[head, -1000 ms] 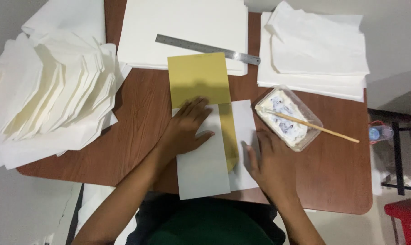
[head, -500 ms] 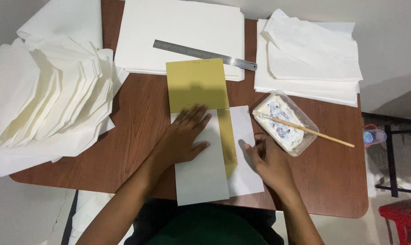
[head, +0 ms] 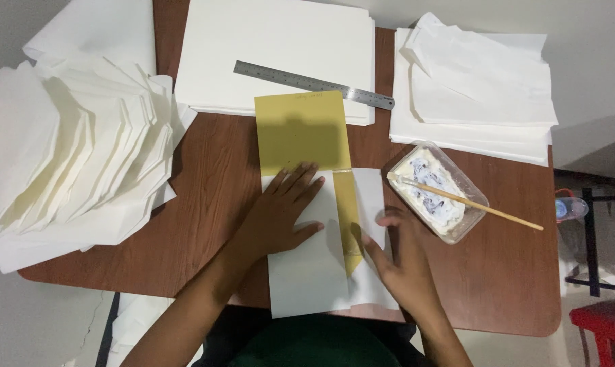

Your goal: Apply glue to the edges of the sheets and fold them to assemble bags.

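Since half a second ago, little has shifted: both hands press in the same places, the left hand's fingers spread a touch wider over the paper.

At the far left of the bench (head: pixel 205 204) lies a fanned pile of folded white papers (head: pixel 76 163), many pieces overlapping; these look finished, so a good share of the work seems done. Next to it, at the back, a stack of flat white sheets (head: pixel 280 47) carries a steel ruler (head: pixel 314 85) laid at a slant; these sheets appear unused and suggest much is left.

In the middle, a yellow card (head: pixel 300 132) lies under a white sheet (head: pixel 307 272) whose left flap is already folded over it. The left hand (head: pixel 280 214) lies flat on that flap, fingers open, pressing and gripping nothing. A strip of yellow shows between the two flaps. The right hand (head: pixel 402 261) rests on the right flap (head: pixel 370 197), fingers loose; whether it pinches the paper's edge I cannot tell. This flap seems not yet folded across or stuck down.

Right of the hands stands a clear plastic tub (head: pixel 460 228) of white paste, with a thin wooden stick (head: pixel 484 206) resting across it. Behind it lies another heap of white folded papers (head: pixel 477 75).

No labels or signs show, apart from faint marks on the card's top edge, too small to make out.
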